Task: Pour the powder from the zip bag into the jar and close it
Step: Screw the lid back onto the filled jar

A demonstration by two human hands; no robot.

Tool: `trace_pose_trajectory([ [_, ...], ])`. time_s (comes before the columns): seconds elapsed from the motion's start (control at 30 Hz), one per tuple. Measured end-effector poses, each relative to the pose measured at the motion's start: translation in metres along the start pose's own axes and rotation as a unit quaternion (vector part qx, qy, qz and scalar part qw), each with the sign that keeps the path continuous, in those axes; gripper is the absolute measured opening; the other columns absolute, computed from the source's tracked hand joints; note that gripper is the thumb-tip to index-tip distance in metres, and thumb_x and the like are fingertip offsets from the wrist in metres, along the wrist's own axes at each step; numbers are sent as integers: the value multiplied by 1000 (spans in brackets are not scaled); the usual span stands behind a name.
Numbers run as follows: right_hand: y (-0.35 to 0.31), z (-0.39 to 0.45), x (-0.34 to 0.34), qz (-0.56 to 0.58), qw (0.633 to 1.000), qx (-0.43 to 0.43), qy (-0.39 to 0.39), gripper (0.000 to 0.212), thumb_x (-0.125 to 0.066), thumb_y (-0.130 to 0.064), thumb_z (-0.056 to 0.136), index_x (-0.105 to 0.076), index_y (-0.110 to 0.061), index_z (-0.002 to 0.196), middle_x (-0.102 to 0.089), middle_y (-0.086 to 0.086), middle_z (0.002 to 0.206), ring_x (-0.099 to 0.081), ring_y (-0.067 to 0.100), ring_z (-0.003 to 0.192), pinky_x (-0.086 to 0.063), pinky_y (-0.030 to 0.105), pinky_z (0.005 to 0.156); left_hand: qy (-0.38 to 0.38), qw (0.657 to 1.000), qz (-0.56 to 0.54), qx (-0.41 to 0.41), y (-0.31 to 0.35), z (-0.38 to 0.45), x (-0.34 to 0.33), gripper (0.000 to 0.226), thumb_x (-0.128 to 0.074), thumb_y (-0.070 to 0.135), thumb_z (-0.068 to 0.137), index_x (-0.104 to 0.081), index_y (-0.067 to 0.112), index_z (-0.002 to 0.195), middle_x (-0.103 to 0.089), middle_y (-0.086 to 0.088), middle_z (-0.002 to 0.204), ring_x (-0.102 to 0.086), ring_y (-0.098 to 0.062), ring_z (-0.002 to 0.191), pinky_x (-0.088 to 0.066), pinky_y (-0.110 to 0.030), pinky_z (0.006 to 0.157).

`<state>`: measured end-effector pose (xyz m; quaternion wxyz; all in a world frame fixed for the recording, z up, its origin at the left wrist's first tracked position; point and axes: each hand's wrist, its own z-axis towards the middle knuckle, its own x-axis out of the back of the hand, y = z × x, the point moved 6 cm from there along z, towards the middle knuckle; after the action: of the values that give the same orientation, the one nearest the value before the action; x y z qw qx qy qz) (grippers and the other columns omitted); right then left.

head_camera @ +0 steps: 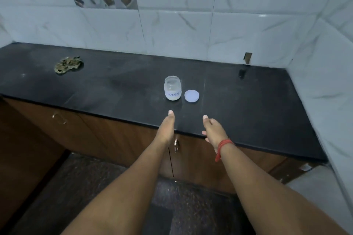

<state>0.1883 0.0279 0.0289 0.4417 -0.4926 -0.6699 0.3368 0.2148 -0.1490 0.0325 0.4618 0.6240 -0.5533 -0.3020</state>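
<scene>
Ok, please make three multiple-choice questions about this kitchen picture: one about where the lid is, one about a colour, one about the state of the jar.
1. Where does the lid lie?
A. On the jar's mouth
B. On the countertop, just right of the jar
C. In the left hand

2. What colour is the countertop?
A. Black
B. White
C. Red

3. In what state is the jar?
A. Tipped on its side
B. Upright and closed
C. Upright and open, with some white powder inside

Answers:
1 B: the round pale lid rests flat on the counter beside the jar.
2 A: the slab is dark black under the white marbled wall tiles.
3 C: the jar's mouth is uncovered, and white powder fills its lower part. The left hand and right hand both hold nothing.
</scene>
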Motion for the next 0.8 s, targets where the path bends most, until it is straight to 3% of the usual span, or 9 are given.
trace_pose_trajectory([
  [0.07, -16, 31, 0, 2, 1000, -2, 8, 49, -40, -56, 100, -59, -12, 110, -63, 4, 120, -65, 33, 111, -50, 52, 100, -1, 1000, -21, -12, 17, 29, -1, 53, -19, 51, 110, -48, 23, 144, -51, 13, 124, -45, -5, 118, -29, -26, 105],
  [0.17, -36, 81, -2, -8, 1000, 7, -2, 35, -41, -55, 100, -56, -24, 98, -66, 5, 111, -65, 29, 110, -50, 50, 100, 23, 998, -46, -24, 33, 72, 0, 51, -23, 48, 111, -47, 20, 148, -53, 13, 126, -45, -5, 118, -31, -25, 103],
  [0.27, -50, 131, -7, -45, 998, 32, -21, 35, -43, -51, 101, -59, -20, 106, -65, 3, 109, -64, 26, 107, -50, 46, 99, 75, 995, -59, -28, 40, 109, 5, 27, -27, 44, 112, -48, 33, 125, -52, 24, 105, -51, 2, 103, -33, -24, 97],
  [0.33, -61, 161, -12, -81, 995, 47, -36, 40, -46, -44, 101, -61, -13, 122, -66, 6, 118, -62, 25, 111, -48, 40, 99, 111, 992, -39, -41, 49, 130, 12, 29, -31, 46, 110, -53, 27, 113, -55, 21, 102, -54, 0, 98, -37, -24, 92],
  [0.37, -67, 175, -15, -105, 992, 55, -39, 41, -49, -40, 101, -59, -11, 128, -64, 7, 126, -60, 26, 116, -46, 37, 100, 125, 991, -35, -45, 51, 138, 15, 37, -33, 48, 109, -57, 20, 113, -59, 17, 107, -57, -5, 106, -40, -24, 91],
  [0.43, -77, 198, -21, -155, 983, 83, -50, 43, -54, -32, 99, -55, -11, 136, -56, 10, 139, -53, 27, 126, -41, 34, 102, 156, 986, -28, -49, 54, 152, 24, 51, -39, 52, 107, -53, 14, 137, -57, 10, 136, -49, -12, 134, -36, -24, 103],
  [0.5, -86, 217, -28, -240, 962, 120, -51, 47, -57, -30, 96, -52, -15, 140, -51, 10, 142, -48, 29, 130, -39, 36, 105, 174, 983, -24, -50, 58, 165, 29, 52, -46, 48, 106, -43, 17, 147, -45, 6, 151, -36, -13, 148, -28, -23, 109],
  [0.63, -87, 235, -42, -449, 875, 170, -62, 62, -63, -45, 89, -43, -27, 145, -41, 2, 149, -36, 29, 136, -37, 44, 107, 144, 987, 35, -57, 52, 193, 33, 85, -64, 45, 98, -19, 13, 162, -22, -2, 170, -23, -16, 156, -22, -32, 123],
  [0.8, -84, 256, -57, -540, 814, 194, -93, 66, -66, -46, 88, -40, -27, 145, -45, 2, 146, -41, 29, 132, -41, 43, 104, 97, 985, 130, -61, 46, 232, 39, 104, -83, 55, 78, -27, 19, 158, -33, 7, 164, -32, -13, 151, -28, -37, 124],
])
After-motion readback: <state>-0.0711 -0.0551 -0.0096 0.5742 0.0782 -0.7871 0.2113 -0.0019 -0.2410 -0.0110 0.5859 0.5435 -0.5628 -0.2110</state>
